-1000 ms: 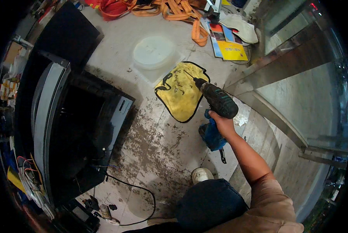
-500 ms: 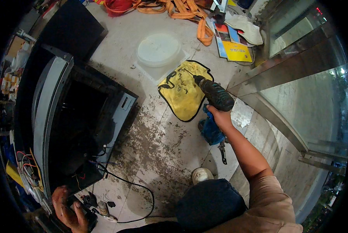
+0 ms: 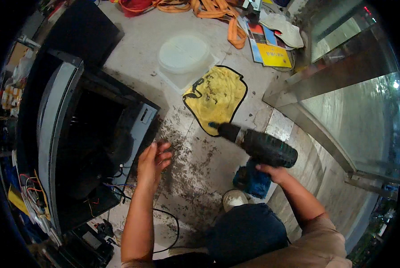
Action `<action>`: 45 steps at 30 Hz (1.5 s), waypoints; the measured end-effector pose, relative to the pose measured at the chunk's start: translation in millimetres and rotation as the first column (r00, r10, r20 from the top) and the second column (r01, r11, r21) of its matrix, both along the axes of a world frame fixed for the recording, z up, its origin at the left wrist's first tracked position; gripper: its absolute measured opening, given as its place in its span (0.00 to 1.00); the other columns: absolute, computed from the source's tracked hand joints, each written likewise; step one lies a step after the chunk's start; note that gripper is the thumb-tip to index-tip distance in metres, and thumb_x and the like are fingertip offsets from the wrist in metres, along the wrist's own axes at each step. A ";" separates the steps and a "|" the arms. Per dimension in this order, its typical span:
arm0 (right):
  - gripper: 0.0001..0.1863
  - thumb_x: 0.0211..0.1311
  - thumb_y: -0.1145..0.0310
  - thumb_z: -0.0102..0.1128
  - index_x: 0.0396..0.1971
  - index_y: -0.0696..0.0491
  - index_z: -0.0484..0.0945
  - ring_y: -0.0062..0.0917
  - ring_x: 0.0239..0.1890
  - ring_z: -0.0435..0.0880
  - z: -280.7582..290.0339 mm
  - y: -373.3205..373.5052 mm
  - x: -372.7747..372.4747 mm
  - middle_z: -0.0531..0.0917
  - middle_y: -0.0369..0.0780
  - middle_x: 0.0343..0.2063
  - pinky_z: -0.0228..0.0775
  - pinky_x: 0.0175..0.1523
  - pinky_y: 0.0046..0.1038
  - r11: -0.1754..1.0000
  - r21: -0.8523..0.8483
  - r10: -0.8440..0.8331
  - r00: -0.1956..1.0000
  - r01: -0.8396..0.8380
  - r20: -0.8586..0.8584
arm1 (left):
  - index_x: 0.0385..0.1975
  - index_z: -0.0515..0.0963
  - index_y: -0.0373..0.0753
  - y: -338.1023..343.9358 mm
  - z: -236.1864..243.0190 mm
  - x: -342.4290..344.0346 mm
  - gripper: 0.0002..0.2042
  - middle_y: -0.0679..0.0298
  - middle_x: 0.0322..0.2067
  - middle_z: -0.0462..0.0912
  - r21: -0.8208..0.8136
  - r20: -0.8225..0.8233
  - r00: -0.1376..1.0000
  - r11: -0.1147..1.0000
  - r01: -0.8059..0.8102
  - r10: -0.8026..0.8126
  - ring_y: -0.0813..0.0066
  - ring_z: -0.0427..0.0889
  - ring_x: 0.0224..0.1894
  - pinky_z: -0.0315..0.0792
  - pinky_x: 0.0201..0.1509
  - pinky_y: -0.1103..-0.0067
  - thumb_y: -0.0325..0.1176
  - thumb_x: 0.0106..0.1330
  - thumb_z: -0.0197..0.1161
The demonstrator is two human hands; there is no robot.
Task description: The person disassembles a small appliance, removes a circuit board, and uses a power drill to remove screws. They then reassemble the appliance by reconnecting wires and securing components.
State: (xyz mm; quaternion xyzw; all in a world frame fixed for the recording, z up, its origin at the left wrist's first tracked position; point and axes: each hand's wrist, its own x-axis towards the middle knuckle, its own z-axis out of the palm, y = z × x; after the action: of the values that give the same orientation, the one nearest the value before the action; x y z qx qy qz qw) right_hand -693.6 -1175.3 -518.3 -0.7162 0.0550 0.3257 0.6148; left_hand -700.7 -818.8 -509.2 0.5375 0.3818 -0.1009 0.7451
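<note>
Your cabinet [image 3: 145,120] stands open, wires [image 3: 117,185] exposed near its lower edge | right hand [image 3: 273,173] grips drill [image 3: 271,146] | left hand [image 3: 152,164] half-curled, seemingly empty

Place: looks like a workshop or repair area
Floor [image 3: 213,167]: pale tiles strewn with dark dirt [image 3: 177,142]
Cabinet [image 3: 59,147]: open-fronted, loose wires [image 3: 115,184] showing, nine o'clock
Power drill [image 3: 269,146]: held just past three o'clock
Straps [image 3: 236,34]: orange, heaped towards twelve o'clock
Glass panels [image 3: 356,123]: metal-framed, two to three o'clock
</note>
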 end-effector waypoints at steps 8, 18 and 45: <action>0.23 0.50 0.65 0.61 0.48 0.55 0.73 0.27 0.47 0.73 -11.1 -25.7 -31.1 0.77 0.40 0.44 0.63 0.54 0.28 0.974 0.061 0.223 0.970 -0.218 -0.096 | 0.40 0.70 0.36 -2.3 -52.2 13.3 0.14 0.57 0.32 0.80 -0.341 -0.029 0.998 0.938 -0.059 0.052 0.79 0.74 0.22 0.70 0.24 0.85 0.41 0.64 0.54; 0.25 0.50 0.62 0.63 0.48 0.54 0.73 0.28 0.49 0.73 -16.4 -23.8 -29.5 0.77 0.41 0.45 0.61 0.55 0.29 0.961 0.121 0.261 0.961 -0.250 -0.087 | 0.32 0.73 0.39 9.4 -75.9 7.8 0.06 0.64 0.26 0.79 -0.236 -0.084 0.994 0.968 -0.083 0.065 0.81 0.75 0.24 0.73 0.27 0.86 0.31 0.59 0.61; 0.18 0.47 0.69 0.64 0.40 0.55 0.74 0.22 0.33 0.75 -63.4 -11.3 18.1 0.78 0.35 0.32 0.70 0.37 0.26 0.857 0.036 -0.510 0.855 0.515 -0.091 | 0.35 0.74 0.39 12.1 -99.6 -57.8 0.04 0.68 0.27 0.76 -0.212 -0.148 0.976 0.958 -0.192 0.163 0.83 0.72 0.24 0.68 0.24 0.86 0.29 0.64 0.54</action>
State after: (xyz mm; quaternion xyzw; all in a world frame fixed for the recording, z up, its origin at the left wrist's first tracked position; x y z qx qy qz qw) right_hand -675.6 -1186.6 -581.7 -0.6438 0.2581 0.1796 0.6976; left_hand -758.6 -806.7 -608.9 0.4054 0.4619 -0.1107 0.7811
